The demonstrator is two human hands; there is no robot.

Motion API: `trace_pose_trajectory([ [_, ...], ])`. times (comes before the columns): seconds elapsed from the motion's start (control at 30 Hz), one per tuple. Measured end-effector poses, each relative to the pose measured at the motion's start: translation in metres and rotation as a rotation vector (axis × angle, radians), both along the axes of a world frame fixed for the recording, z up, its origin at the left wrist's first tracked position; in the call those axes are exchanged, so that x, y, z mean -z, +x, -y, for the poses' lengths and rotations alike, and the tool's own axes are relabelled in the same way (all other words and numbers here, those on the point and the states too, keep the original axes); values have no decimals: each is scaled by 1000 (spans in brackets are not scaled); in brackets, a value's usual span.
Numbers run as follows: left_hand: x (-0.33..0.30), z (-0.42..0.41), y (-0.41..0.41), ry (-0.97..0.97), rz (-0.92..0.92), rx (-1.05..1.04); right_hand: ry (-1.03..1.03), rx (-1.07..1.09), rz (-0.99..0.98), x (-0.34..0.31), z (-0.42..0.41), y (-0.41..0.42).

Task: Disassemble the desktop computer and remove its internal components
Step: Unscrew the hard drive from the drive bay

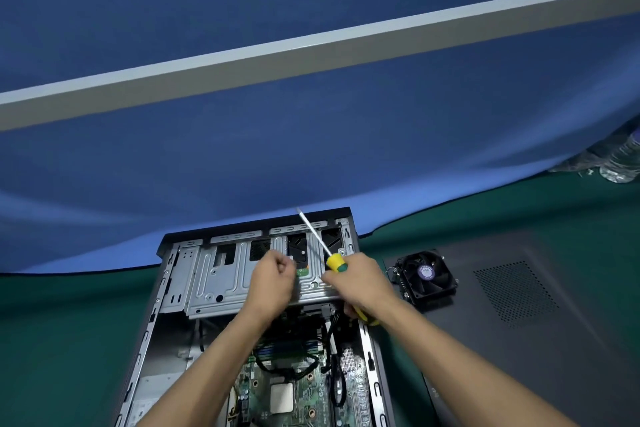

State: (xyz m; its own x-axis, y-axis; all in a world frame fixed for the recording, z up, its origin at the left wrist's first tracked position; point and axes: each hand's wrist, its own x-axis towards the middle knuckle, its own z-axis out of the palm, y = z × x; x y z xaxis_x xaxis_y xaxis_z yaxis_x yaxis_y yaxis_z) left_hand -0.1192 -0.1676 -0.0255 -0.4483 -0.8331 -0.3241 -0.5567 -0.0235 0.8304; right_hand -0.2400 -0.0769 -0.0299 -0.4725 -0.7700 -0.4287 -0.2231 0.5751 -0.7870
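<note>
Side panel (519,291) and cooler fan (427,274) lie beside the open case (162,315) on the table; drive cage (221,274) and motherboard (298,399) remain, your left hand (272,282) curled at the cage, grasp unclear, your right hand (360,282) clutching the screwdriver (334,260).

Drive cage (221,274) covering the case's far end, loose cables (329,326) crossing the exposed motherboard (298,388)

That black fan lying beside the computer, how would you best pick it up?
Probably from above, by two opposite outer sides of the fan frame. It lies flat on the side panel, blades facing up, square edges exposed, and its wires trail off the left side.
</note>
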Motion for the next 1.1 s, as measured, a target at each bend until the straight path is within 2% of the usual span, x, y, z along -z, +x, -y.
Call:
trace_pose_trajectory([
  [0.07, -12, -10, -11, 227, -130, 7, -143, 37, 182, -7, -5, -5],
  [0.23, -26, -30, -31, 379, -289, 53, -322, 96, 339, -25, -19, -16],
  [0.47, -29, -46, -50, 400, -290, 142, -316, 186, 334, -18, -44, -31],
  [0.7, -33, -58, -65, 424, -260, 230, -381, 256, 445, -10, -61, -39],
  [0.9, -34, -62, -72, 454, -267, 226, -432, 294, 598, -7, -67, -44],
  [1.1, -31, -66, -79, 425, -281, 156, -469, 336, 507, -2, -67, -43],
])
